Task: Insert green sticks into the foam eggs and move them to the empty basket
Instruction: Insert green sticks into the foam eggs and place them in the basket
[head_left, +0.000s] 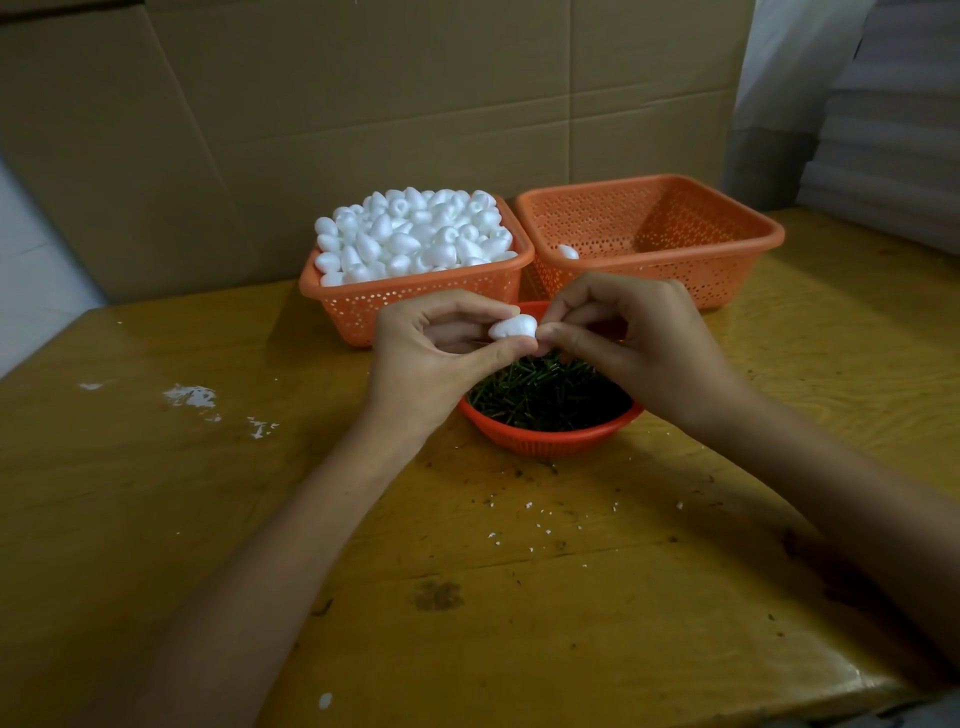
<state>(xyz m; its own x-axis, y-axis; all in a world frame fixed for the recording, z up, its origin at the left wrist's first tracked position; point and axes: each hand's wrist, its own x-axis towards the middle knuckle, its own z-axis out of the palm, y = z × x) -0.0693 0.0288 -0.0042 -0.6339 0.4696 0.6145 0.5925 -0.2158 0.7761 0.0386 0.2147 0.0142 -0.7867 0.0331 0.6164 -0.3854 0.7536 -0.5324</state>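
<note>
Yellow tabletop (208, 519), left hand (431, 358) pinching foam egg (511, 327), right hand (634, 348) fingers curled at egg's end, green sticks (545, 395) below.

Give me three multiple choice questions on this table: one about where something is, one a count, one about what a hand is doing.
1. The round basket of green sticks stands: A) nearest the person B) behind the others C) on the floor.
2. Eggs in the right square basket: A) none B) one C) a heap.
3. The left hand: A) lies flat B) grips a foam egg C) lifts a basket.
Answers: 1 A, the full basket and the right one stand behind it. 2 B, a single egg lies inside. 3 B, thumb and fingers curl round it.
</note>
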